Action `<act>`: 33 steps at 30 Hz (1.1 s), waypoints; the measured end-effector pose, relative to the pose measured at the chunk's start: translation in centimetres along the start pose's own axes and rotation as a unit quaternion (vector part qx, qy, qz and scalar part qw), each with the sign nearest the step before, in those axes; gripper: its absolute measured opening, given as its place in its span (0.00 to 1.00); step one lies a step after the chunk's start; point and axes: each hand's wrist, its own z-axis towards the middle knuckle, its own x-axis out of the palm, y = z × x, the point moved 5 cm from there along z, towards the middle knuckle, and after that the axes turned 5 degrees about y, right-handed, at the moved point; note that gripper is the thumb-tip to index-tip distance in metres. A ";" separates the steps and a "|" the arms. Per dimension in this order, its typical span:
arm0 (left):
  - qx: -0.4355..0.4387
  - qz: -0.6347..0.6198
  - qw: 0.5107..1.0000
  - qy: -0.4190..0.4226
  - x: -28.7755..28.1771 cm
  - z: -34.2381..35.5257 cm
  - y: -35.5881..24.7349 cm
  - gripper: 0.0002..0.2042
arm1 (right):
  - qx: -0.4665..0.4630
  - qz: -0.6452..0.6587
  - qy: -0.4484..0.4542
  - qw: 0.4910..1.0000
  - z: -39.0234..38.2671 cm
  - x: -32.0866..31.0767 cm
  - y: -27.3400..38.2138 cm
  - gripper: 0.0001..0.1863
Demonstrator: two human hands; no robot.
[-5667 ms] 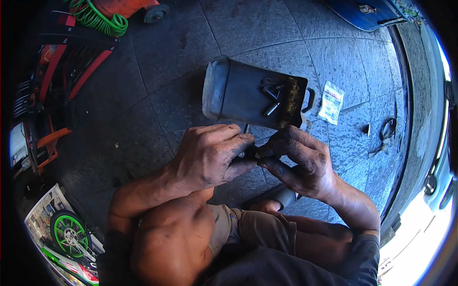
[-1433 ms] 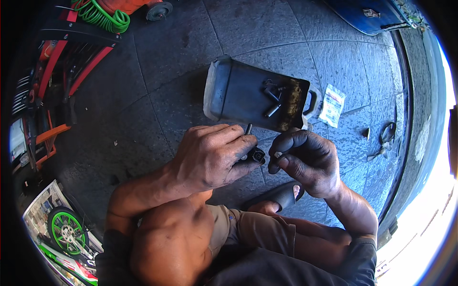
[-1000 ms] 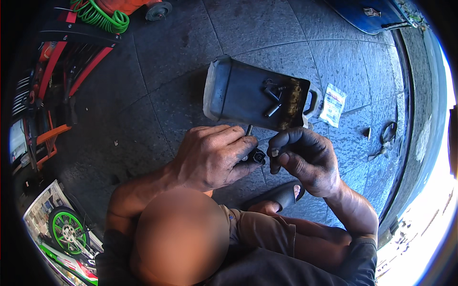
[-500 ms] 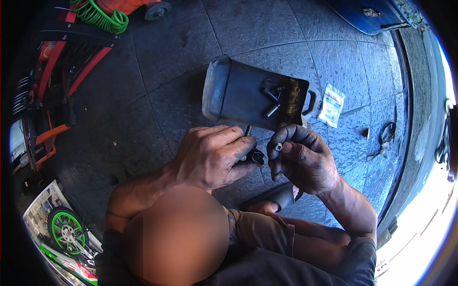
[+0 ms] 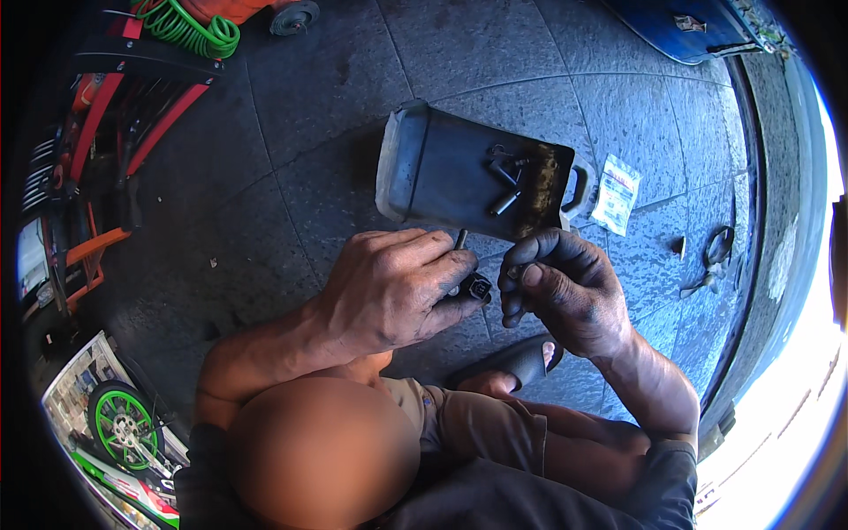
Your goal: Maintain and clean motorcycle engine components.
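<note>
My left hand is closed around a small dark part, whose open black end faces my right hand. A thin metal pin sticks up between its fingers; I cannot tell whether it belongs to that part. Close by on the right, my right hand pinches a small metal piece between thumb and fingertips, mostly covered by them. The two hands are apart. Just beyond them lies a cut-open plastic jerrycan, with several small metal parts inside, one a bright cylinder.
A white sachet lies right of the jerrycan. Farther right on the tiled floor are a black strap and a small dark cone. A red and black rack stands left, near a green coiled hose. My sandalled foot is below my hands.
My right hand has shifted slightly right and up, and its fingers have turned the small metal piece, so less of it shows. My left hand keeps its hold, with the dark part tilted slightly.
</note>
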 end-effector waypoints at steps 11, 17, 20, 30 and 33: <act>-0.007 0.020 1.000 0.017 -0.2 0.0 0.0 0.18 | -0.065 -0.225 -0.055 0.971 -0.5 1.7 1.1 0.08; -0.019 0.046 0.999 0.021 -0.1 -0.1 -0.1 0.19 | -0.220 -0.504 -0.029 0.835 -0.3 3.2 2.5 0.10; -0.012 0.059 0.998 0.022 -0.2 0.0 -0.3 0.20 | -0.228 -0.518 -0.047 0.823 -0.3 3.3 2.0 0.13; -0.003 0.075 0.997 0.016 -0.2 0.0 -0.5 0.21 | -0.247 -0.540 -0.059 0.802 -0.5 3.8 2.1 0.15; -0.004 0.100 0.995 0.017 -0.2 -0.1 -0.7 0.21 | -0.244 -0.536 -0.061 0.806 -0.5 4.0 2.1 0.14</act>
